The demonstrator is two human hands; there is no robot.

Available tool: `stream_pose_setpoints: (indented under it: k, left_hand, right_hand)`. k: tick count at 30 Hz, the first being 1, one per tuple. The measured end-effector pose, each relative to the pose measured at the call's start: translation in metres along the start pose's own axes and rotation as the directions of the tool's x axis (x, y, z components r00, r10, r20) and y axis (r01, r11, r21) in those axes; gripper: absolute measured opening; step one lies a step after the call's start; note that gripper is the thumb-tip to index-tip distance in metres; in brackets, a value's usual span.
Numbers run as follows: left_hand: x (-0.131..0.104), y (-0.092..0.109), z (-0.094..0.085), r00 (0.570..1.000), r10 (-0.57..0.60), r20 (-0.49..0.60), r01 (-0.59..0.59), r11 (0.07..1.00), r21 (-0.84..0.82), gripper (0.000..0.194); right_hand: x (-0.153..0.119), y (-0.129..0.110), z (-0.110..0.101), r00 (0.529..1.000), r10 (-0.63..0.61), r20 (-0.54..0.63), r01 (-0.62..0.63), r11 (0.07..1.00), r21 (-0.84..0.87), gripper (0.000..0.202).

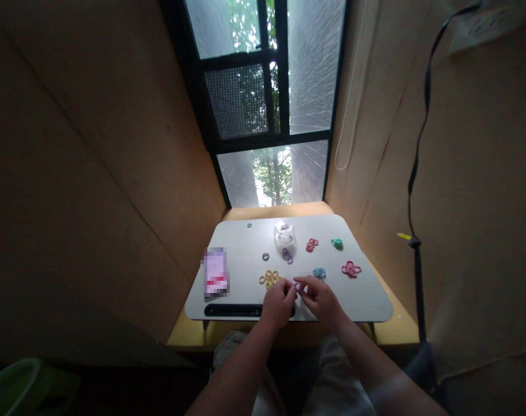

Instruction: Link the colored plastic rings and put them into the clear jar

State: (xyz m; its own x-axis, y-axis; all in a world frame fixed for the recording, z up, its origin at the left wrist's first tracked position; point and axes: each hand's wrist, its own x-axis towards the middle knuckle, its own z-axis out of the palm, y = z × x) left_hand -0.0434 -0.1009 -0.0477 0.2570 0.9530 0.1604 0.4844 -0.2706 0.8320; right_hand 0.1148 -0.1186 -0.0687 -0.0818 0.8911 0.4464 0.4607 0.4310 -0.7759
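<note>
Over the front of a small white lap table (245, 260), my left hand (280, 299) and my right hand (318, 297) meet with fingers pinched. A small purple hair tie (300, 286) shows between their fingertips, and both hands appear to grip it. Beside my left hand lies a cluster of yellow hair ties (270, 279). Blue hair ties (319, 273) sit just beyond my right hand. Farther back are purple hair ties (287, 256), red ones (312, 245), green ones (337, 243), pink ones (351, 269) and a grey one (265, 257).
A clear round jar (284, 236) stands at the back middle, near a lone green hair tie (249, 225). A blurred purple packet (216, 271) lies at left. A black slot strip (232, 310) runs along the front edge. Walls flank the table; a black cord (414, 173) hangs right.
</note>
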Motion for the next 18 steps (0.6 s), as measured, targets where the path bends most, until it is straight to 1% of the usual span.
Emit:
stream_pose_setpoints:
  k: [9,14,18]
  left_hand:
    - [0.001,-0.001,0.002,1.0,-0.009,-0.005,0.009,1.0,0.017,0.021]
    - [0.0,-0.003,0.002,1.0,-0.011,-0.009,0.011,1.0,0.02,0.021]
    - [-0.001,-0.004,0.003,1.0,0.003,-0.016,-0.003,1.0,0.027,0.02]
  right_hand:
    - [0.001,-0.011,-0.005,1.0,0.002,0.02,-0.001,0.999,-0.041,0.018]
    - [0.001,-0.012,-0.005,1.0,0.019,0.012,-0.018,0.998,-0.057,0.014]
    - [0.0,-0.012,-0.004,1.0,0.015,0.002,-0.015,0.995,-0.103,0.009]
